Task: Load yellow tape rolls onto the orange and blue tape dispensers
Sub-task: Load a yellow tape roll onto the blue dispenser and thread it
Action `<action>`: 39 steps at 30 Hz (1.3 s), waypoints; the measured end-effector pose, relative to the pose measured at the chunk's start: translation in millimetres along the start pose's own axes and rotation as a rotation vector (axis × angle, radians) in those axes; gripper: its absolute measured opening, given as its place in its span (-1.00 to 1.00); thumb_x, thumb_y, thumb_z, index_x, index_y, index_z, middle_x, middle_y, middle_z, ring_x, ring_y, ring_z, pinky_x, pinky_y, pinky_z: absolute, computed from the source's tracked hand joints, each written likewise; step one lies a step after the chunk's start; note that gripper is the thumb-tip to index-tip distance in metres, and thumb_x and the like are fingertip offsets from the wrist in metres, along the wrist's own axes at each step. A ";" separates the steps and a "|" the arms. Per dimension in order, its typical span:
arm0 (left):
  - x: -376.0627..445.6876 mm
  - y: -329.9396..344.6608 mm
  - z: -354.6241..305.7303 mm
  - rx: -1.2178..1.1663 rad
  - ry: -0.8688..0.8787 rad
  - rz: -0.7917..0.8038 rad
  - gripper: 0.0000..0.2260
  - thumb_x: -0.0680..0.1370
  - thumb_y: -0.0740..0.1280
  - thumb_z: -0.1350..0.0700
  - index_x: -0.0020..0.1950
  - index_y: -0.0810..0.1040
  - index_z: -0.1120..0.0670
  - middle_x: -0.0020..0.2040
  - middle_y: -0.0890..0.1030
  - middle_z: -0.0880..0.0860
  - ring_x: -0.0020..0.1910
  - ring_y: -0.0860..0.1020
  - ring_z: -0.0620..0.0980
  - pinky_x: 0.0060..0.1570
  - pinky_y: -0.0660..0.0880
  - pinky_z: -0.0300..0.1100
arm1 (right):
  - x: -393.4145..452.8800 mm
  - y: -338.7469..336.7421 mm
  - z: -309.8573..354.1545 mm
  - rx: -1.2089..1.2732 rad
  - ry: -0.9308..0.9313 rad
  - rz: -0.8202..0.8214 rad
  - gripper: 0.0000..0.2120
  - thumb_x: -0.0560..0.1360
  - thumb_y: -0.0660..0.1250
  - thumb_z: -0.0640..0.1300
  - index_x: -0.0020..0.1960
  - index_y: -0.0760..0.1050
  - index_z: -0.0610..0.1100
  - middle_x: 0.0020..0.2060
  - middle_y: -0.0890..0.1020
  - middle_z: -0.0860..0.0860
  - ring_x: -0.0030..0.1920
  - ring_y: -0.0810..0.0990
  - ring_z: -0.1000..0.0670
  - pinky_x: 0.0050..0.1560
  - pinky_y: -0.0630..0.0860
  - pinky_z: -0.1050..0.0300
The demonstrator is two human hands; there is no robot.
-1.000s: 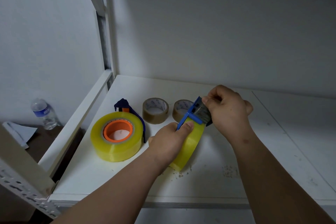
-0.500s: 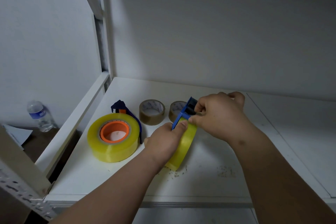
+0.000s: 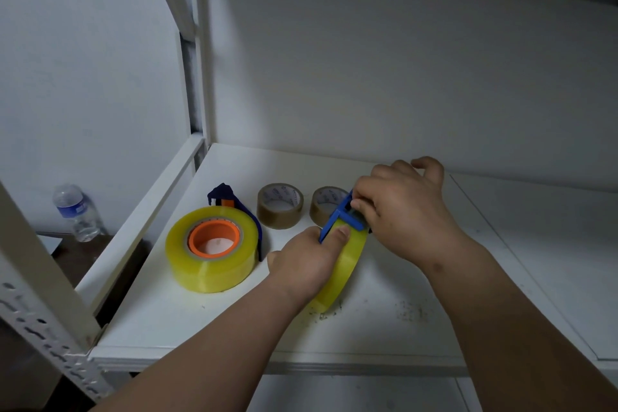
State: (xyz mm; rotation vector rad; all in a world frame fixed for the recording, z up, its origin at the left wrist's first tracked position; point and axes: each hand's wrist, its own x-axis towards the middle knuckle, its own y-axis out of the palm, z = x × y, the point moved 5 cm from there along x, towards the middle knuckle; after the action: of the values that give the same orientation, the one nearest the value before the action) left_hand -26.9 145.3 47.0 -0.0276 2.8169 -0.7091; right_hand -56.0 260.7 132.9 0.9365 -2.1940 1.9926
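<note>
The left hand [image 3: 307, 264] is gripping a thin yellow tape roll [image 3: 344, 267] standing on edge near the shelf's [image 3: 368, 338] front. The right hand [image 3: 404, 214] is pinching the blue dispenser [image 3: 337, 219] on top. A fat yellow roll [image 3: 210, 264] is lying flat by the left edge. Two brown rolls [image 3: 280, 211] are sitting farther back, their writing too small to read.

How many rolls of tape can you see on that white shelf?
4. A wide yellow tape roll lies flat at left; a narrower yellow tape roll stands on edge in the hands; two small brown tape rolls sit behind, one partly hidden.
</note>
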 end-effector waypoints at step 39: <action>11.5 -0.4 21.0 -0.172 0.120 0.006 -0.37 0.35 0.06 -0.56 -0.22 0.41 0.02 -0.28 0.46 -0.07 -0.22 0.43 -0.03 0.06 0.38 0.03 | -5.4 2.5 -19.0 0.310 0.337 -0.142 -0.84 0.56 0.19 -0.09 -0.20 0.43 -0.01 -0.30 0.58 0.09 -0.20 0.52 0.03 0.32 0.04 0.01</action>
State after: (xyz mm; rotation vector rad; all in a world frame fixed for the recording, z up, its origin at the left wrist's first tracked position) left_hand -33.2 134.3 26.8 -0.0063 2.9840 -0.4798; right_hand -59.6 280.3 131.8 0.6901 -1.6337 2.2637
